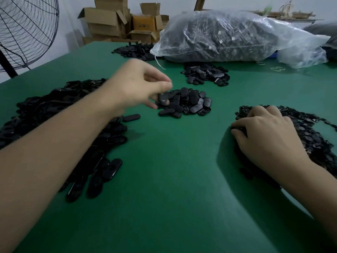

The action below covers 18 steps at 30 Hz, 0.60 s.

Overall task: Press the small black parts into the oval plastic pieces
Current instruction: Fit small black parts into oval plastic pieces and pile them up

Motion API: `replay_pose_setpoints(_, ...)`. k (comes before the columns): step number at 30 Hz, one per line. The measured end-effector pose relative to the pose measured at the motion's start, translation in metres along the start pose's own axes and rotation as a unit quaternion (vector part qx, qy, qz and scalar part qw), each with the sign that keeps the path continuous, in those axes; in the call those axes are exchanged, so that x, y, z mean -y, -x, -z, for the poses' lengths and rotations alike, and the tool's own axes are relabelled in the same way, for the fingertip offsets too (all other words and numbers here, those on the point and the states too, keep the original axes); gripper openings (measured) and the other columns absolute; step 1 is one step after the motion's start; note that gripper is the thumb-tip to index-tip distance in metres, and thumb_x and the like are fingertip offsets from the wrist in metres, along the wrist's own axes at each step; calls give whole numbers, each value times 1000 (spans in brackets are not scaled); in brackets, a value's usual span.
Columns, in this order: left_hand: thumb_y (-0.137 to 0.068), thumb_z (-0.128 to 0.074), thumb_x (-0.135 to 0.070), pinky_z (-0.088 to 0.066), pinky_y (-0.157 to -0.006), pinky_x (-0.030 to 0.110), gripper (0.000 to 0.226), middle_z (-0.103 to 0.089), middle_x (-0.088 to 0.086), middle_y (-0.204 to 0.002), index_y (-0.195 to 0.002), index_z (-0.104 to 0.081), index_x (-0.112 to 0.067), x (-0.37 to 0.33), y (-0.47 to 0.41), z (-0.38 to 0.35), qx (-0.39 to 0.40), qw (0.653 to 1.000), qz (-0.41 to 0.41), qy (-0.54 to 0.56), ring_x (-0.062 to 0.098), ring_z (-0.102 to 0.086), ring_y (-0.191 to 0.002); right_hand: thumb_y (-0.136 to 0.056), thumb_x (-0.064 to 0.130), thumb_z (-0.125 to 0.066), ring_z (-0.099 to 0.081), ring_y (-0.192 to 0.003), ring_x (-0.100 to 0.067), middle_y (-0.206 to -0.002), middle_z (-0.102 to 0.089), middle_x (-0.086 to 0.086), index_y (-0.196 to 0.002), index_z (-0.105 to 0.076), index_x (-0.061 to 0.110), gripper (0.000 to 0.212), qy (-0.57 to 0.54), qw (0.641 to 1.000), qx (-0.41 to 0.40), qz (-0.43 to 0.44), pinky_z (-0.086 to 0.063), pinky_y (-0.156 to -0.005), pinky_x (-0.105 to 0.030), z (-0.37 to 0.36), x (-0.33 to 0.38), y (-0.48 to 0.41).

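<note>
Head view: on the green table [173, 179], the left hand [138, 84] pinches one piece at the edge of the middle heap of oval plastic pieces [189, 103]. The right hand [269, 132] lies curled on the small black parts [310, 136]; whether it grips any is unclear. Behind, a clear plastic bag [237, 35] bulges with dark parts.

A green table [173, 198] meets a white wall [73, 15], with stacked cardboard boxes [116, 21] and a wire-caged fan [23, 31] behind.
</note>
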<state>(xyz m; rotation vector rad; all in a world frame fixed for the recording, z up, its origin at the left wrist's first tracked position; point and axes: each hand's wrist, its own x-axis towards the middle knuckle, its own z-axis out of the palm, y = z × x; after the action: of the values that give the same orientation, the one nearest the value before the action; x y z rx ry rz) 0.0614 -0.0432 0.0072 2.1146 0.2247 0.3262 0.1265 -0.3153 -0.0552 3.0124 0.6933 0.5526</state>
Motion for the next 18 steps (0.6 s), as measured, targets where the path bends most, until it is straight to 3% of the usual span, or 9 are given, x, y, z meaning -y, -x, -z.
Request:
replay_pose_setpoints(4,-97,-66,-15,-62,-58,29,16,-79,10,-92,-107,-70,-3,1,36,-45,115,970,81,198,27,-79,-81,-98,36,-59,-45,-111,-30,-110,-58,-3,-112,-76,33,22,-1,1000,-3,9,-39,-87,-42,1,2,-2)
replay_pose_setpoints(8,-95,-67,-17,-60,-61,21,20,-78,6,-86,-107,-72,-2,10,66,-56,140,925,135,326,30,-79,-87,-96,31,-64,-46,-110,-30,-106,-59,-2,-103,-77,30,15,-22,1000,-2,19,-38,-87,-43,1,3,-4)
replay_pose_setpoints(14,-97,-63,-1,-60,-76,20,26,-78,14,-107,-122,-68,-1,18,86,-54,194,897,155,365,28,-77,-99,-91,30,-70,-48,-106,-29,-97,-60,0,-94,-73,30,4,-97,995,11,19,-46,-88,-46,4,2,-4)
replay_pose_setpoints(18,-92,-67,5,-60,-79,22,34,-72,13,-110,-125,-68,-5,26,87,-57,160,916,111,350,29,-77,-98,-89,28,-73,-49,-100,-26,-90,-62,2,-88,-71,30,3,-124,992,8,28,-46,-84,-44,3,3,-3)
